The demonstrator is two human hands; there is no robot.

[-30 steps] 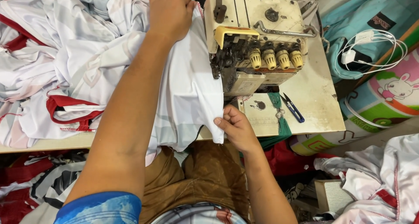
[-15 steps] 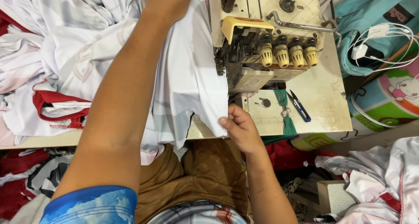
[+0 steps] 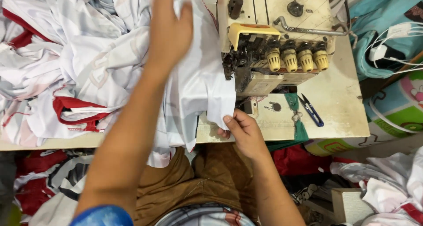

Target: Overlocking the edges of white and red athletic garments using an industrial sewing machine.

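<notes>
A white fabric piece [image 3: 198, 80] is stretched along the table next to a cream overlock sewing machine [image 3: 277, 32]. My left hand [image 3: 169, 28] grips the fabric's far end near the top of the view. My right hand [image 3: 242, 131] pinches its near edge just in front of the machine's needle area. A pile of white and red garments [image 3: 66, 67] lies to the left on the table.
Blue thread snips [image 3: 312, 110] lie on the cream table [image 3: 339, 98] right of the machine, beside a green fabric strip [image 3: 296, 116]. More white and red cloth lies on the floor at lower right [image 3: 387, 186] and lower left. White cables [image 3: 396, 36] lie on teal fabric at the right.
My left hand has stayed far out along the fabric, holding its end. My right hand keeps its pinch on the near edge. The camera view has shifted slightly.
</notes>
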